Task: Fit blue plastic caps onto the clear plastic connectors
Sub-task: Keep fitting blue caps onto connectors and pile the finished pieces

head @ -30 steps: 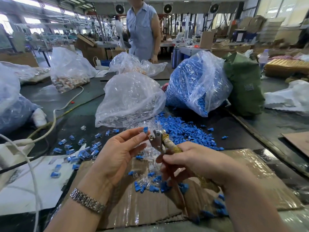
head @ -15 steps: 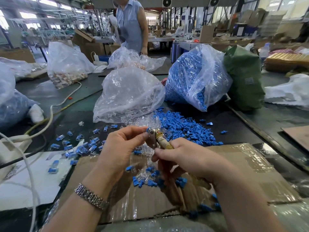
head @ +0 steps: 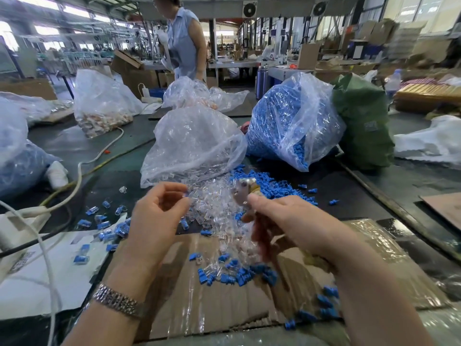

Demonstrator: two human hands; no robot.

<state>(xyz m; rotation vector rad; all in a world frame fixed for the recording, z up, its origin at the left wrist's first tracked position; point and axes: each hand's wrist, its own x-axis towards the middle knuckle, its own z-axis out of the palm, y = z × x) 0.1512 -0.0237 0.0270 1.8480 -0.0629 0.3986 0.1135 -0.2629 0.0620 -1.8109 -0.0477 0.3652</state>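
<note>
left hand point(head: 157, 221) pinching, right hand point(head: 282, 221) gripping

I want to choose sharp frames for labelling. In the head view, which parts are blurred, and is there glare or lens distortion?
Head view: the right hand and the tool it grips are motion-blurred; the left hand is sharper; glare streaks the taped cardboard; the wide lens bends lines at the edges.

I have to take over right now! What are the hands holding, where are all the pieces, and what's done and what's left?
Left hand: fingertips pinch a small clear piece, hard to make out.
Right hand: grips a small blurred tool.
Clear connectors lie heaped ahead of the hands, spilling from their bag. Loose blue caps lie beyond, by the bag of caps.
Done: capped pieces lie on the left.
Left: plenty still uncapped.
</note>
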